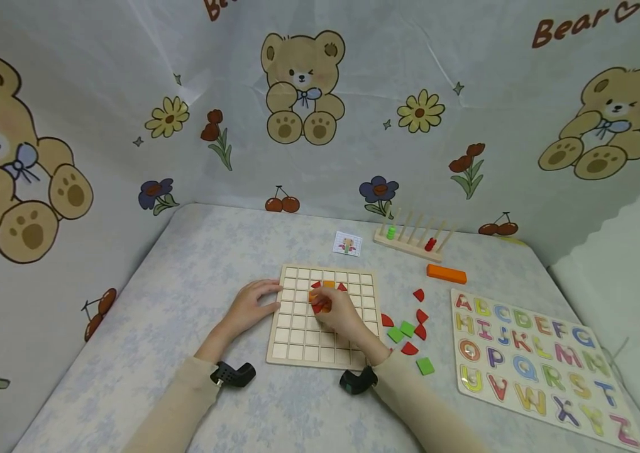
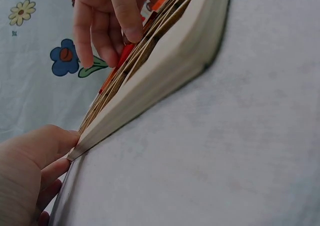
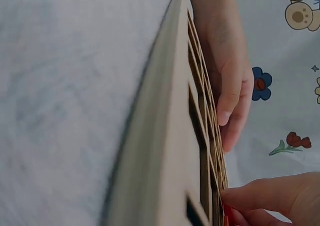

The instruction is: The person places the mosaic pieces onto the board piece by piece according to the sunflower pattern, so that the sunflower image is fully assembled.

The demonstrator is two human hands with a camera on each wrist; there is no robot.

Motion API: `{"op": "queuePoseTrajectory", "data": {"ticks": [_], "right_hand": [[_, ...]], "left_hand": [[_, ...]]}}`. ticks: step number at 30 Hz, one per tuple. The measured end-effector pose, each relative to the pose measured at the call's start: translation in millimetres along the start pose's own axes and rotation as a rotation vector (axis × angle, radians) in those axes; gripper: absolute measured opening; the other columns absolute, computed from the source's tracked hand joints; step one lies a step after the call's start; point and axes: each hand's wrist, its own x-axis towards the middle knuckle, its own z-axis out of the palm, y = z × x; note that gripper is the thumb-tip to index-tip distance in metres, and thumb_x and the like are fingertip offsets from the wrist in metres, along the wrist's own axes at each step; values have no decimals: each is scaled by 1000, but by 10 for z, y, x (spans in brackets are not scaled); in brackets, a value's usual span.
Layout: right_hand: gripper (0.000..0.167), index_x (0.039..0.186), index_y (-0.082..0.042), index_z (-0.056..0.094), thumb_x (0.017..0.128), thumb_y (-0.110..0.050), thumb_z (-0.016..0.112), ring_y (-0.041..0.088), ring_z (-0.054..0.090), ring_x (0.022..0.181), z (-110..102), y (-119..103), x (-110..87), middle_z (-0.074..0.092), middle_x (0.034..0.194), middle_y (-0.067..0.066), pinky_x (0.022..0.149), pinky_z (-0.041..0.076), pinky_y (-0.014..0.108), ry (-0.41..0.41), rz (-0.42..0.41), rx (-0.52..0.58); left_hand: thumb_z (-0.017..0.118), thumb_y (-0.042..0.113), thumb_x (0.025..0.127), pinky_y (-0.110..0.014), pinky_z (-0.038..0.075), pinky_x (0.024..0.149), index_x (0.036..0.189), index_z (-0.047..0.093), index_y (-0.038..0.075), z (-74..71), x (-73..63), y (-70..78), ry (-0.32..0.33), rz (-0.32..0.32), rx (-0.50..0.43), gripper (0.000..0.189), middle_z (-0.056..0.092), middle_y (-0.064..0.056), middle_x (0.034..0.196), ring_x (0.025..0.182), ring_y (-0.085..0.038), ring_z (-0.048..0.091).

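Observation:
A wooden grid board (image 1: pixel 295 336) lies on the table in front of the person. The left hand (image 1: pixel 253 304) rests against its left side, fingers fairly straight and thumb touching the edge. Over the middle of the grid, the right hand (image 1: pixel 344 311) pinches a red quarter-circle piece (image 3: pixel 228 213) between thumb and finger, low at the squares. Around these fingertips, an orange square piece (image 1: pixel 328 284) and another red piece (image 1: pixel 342 287) sit in grid squares. Part of the arrangement is hidden under the right hand.
Loose red quarter-circles (image 1: pixel 419 295) and green squares (image 1: pixel 425 366) lie right of the board. Farther right is an alphabet board (image 1: pixel 456 352). Behind stand a picture card (image 1: pixel 347 243), a peg rack (image 1: pixel 405 245) and an orange block (image 1: pixel 446 274).

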Motion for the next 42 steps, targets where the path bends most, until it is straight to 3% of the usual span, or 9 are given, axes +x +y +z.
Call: {"op": "queuePoseTrajectory", "data": {"ticks": [8, 19, 26, 32, 36, 42], "right_hand": [[39, 120, 5, 65, 82, 13, 70, 33, 68, 98, 34, 18, -27, 70, 105, 18, 88, 58, 41, 47, -30, 11], [36, 120, 4, 66, 85, 8, 71, 32, 67, 102, 2, 21, -74, 70, 108, 17, 90, 57, 43, 80, -9, -1], [32, 117, 3, 68, 86, 10, 68, 32, 67, 99, -353, 195, -334, 71, 105, 18, 87, 59, 42, 169, 73, -14], [34, 119, 5, 66, 85, 10, 68, 33, 66, 96, -744, 432, -658, 71, 103, 19, 87, 57, 46, 266, 198, -108], [38, 120, 6, 64, 82, 13, 67, 35, 63, 100, -913, 509, -867, 69, 108, 22, 91, 55, 50, 275, 272, -155], [43, 121, 6, 63, 79, 11, 69, 32, 61, 100, -1002, 565, -1013, 68, 114, 22, 90, 55, 44, 241, 335, -213]], "left_hand": [[70, 22, 93, -62, 28, 117, 132, 64, 8, -8, 3, 7, -1, 10, -7, 41, 55, -12, 145, 140, -36, 43], [70, 21, 93, -62, 29, 117, 131, 65, 7, 6, 4, 18, -3, 4, -10, 41, 55, -12, 145, 140, -36, 42], [70, 21, 93, -61, 28, 117, 131, 65, 8, 19, 6, 26, -3, 2, -10, 40, 55, -12, 145, 141, -36, 42], [70, 21, 93, -61, 28, 117, 131, 65, 7, 26, 8, 26, -5, 5, -13, 41, 55, -13, 145, 141, -36, 42], [70, 21, 93, -62, 29, 116, 131, 65, 7, 23, 4, 14, -4, 11, -6, 41, 55, -13, 145, 140, -37, 42], [70, 22, 93, -60, 31, 116, 132, 65, 8, 10, 11, 3, 0, 4, 4, 41, 55, -12, 145, 140, -36, 43]]}}
